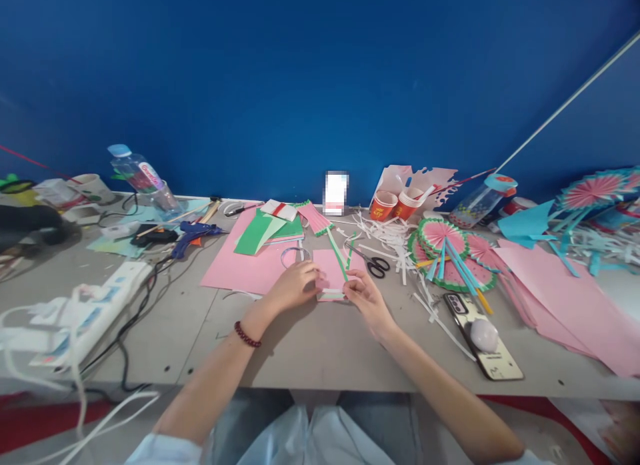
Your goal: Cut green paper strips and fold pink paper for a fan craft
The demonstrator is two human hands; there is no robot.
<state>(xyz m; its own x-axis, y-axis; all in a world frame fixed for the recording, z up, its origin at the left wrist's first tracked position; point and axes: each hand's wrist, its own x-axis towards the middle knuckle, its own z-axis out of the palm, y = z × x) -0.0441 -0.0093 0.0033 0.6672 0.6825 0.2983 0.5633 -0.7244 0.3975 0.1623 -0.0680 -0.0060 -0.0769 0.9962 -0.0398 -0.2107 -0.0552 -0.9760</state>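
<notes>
Pink paper piece (330, 273) with a white and green border along its near edge sits at tabletop (320, 348) centre, pinched from both sides. Left hand (294, 285) grasps its left edge, fingers curled over the top; right hand (361, 293) pinches the right lower corner near the green strip (339, 253) that runs diagonally up from it. Neither hand is released.

Handling, as a judgement: thin craft paper, very light, floppy, creases easily and tears at the glued border. Not slippery. Best taken by the edges or corners with fingertip pinches, as both hands do, keeping it flat on the tabletop so folds stay sharp.

It lies partly over a large pink sheet (240, 268), with green sheets (260, 233) behind and scissors (375, 263) just beside to the right. White paper offcuts (387, 235) are scattered past the scissors. Finished watermelon-pattern fans (447, 251) lie to the right, a phone (483, 335) near them, more pink sheets (565, 305) beyond.

Writing: red paper cups (397, 203) carry a gold mark, too small to read. Bottle (140, 175) at left has a red and white label, unreadable. A blurred white card (335, 193) stands at the back, nothing legible. Blue glue gun (193, 235) and power strip (95, 311) at left show no readable brand.
</notes>
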